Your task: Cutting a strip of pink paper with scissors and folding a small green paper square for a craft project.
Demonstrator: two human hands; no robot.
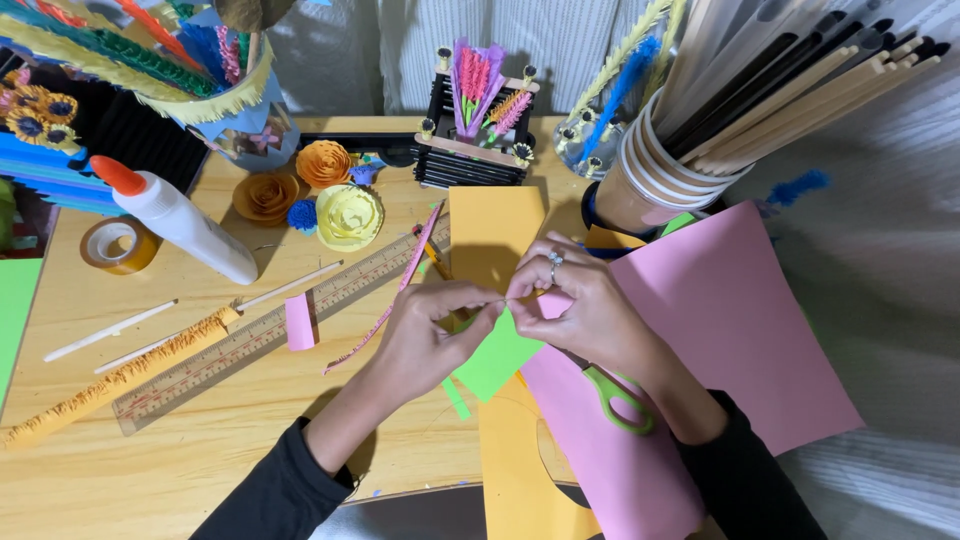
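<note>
1. Head view, hands: the left hand [430, 335] and the right hand [580, 305] meet fingertip to fingertip above the middle of the wooden table [230, 450]. Each is closed in a pinch on one thin stick [500, 301] that spans the small gap between them.
2. Head view, orientation: the long axis of the thin stick runs roughly left to right, near level. Only a short length shows between the fingertips.
3. Head view, location: just below the pinch lies a green paper square [497, 358], one corner pointing toward the person. Whether the hands also touch it cannot be determined.
4. Head view, hidden or unclear items:
   - Both ends of the thin stick are covered by the fingers.
   - The green-handled scissors [615, 395] are partly covered by the right wrist; the blades cannot be seen.
   - The pink paper sheet [740, 320] and the orange paper sheet [495, 230] are overlapped by the hands and by each other.
   - The cup of long sticks [660, 175] is cut off at the top edge.
5. Head view, surface: the table carries a wooden ruler [270, 335] lying diagonally, a white glue bottle [185, 220] with an orange cap, a tape roll [118, 245] and rolled paper flowers [345, 215].
6. Head view, surroundings: pale striped fabric [880, 250] lies behind and to the right of the table.
</note>
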